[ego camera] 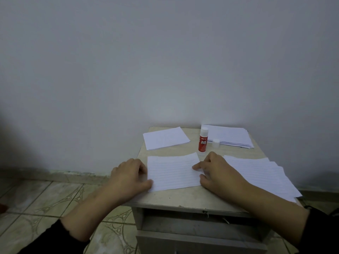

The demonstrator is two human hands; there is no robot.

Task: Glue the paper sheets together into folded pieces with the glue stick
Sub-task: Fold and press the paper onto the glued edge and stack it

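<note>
A lined paper sheet (173, 172) lies flat in the middle of the small table (183, 200). My left hand (129, 176) grips its left edge, thumb at the near corner. My right hand (218, 170) presses its right edge with the fingertips. A red and white glue stick (202, 142) stands upright and uncapped just behind the sheet. Its white cap (216, 143) sits beside it to the right.
A folded white piece (166, 138) lies at the back left. A stack of sheets (229, 135) sits at the back right, and loose lined sheets (262, 176) overhang the right edge. Below is an open drawer (198, 228). Wall behind, tiled floor at left.
</note>
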